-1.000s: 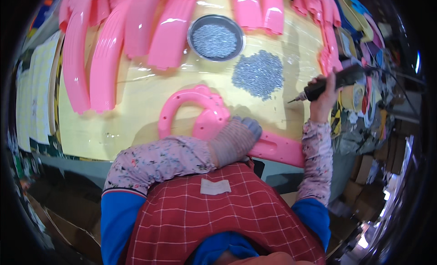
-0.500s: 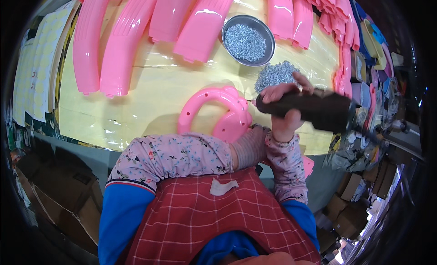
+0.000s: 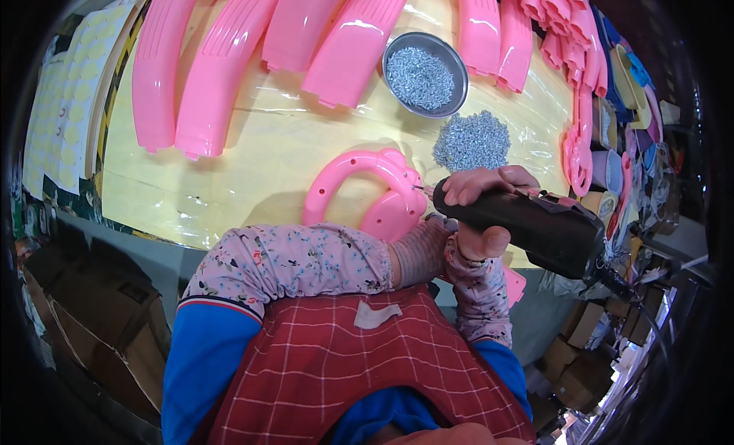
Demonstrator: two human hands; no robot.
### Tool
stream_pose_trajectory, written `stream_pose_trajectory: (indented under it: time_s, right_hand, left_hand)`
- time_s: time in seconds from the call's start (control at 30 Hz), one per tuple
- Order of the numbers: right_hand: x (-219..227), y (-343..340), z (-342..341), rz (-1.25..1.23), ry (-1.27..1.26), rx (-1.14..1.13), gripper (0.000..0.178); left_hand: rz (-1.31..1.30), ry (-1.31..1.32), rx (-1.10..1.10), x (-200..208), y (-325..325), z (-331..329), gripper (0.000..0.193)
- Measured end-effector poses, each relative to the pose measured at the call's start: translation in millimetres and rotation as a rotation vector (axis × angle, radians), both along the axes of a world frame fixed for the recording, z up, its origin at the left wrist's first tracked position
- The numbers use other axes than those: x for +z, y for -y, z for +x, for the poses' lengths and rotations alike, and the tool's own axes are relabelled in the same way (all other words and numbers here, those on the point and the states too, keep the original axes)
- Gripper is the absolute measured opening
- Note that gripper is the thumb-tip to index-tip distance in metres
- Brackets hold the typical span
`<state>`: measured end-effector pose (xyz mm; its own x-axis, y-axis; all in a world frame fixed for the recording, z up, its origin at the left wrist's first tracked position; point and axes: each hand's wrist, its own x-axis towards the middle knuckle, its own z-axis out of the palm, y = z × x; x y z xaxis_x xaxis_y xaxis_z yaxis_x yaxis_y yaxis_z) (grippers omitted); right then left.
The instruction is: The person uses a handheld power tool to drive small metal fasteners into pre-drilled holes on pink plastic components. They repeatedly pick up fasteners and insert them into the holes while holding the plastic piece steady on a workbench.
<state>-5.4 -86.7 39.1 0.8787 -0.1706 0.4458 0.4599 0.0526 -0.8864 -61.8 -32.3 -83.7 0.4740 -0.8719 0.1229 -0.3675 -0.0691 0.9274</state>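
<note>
My right hand (image 3: 475,191) is wrapped around a black electric screwdriver (image 3: 547,227), its cord trailing off to the right. The thin bit points left and its tip meets the right end of a pink ring-shaped plastic part (image 3: 325,183). Several small screw holes show along that part, which lies on the table before me. My left hand (image 3: 422,252), in a grey striped glove, grips the part's near right edge. Its fingers are bent and partly hidden by my right wrist. Beyond the screwdriver lies a loose pile of silver screws (image 3: 472,141).
A metal bowl (image 3: 425,76) of screws stands behind the pile. Long curved pink plastic pieces (image 3: 202,101) line the far side, with more heaped at the far right. Sheets of round stickers (image 3: 73,101) lie at the left edge. Cardboard boxes (image 3: 115,323) sit below the table.
The screwdriver has come slightly nearer to me, its rear end swinging down and its bit lower along the part's right end. The view has shifted a little; my left hand stays in place.
</note>
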Motion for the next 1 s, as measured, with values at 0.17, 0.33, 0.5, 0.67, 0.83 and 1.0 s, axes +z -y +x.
stream_pose_trajectory:
  time_s: [0.17, 0.33, 0.5, 0.67, 0.83, 1.0]
  right_hand:
    - [5, -5, -3, -0.013, -0.035, 0.029, 0.077]
    - [2, -7, -7, -0.014, -0.068, 0.068, 0.077]
    - [-1, -4, -9, -0.039, -0.077, 0.036, 0.077]
    - [-2, -1, 0, 0.066, -0.144, 0.101, 0.075]
    - [-12, 15, 21, 0.150, -0.127, 0.342, 0.077]
    - [3, 20, 14, 0.187, -0.157, 0.272, 0.085]
  left_hand:
    - [-0.085, -0.317, 0.039, 42, -14, 17, 0.036]
    - [-0.280, -0.559, 0.047, 21, -3, 6, 0.045]
    - [-0.081, 0.036, 0.107, -4, 7, -4, 0.042]
    - [-0.068, -0.029, 0.144, -17, 18, -12, 0.046]
    - [0.180, 0.502, 0.048, -62, 35, -29, 0.039]
    - [0.341, 0.556, -0.335, 46, -8, 24, 0.030]
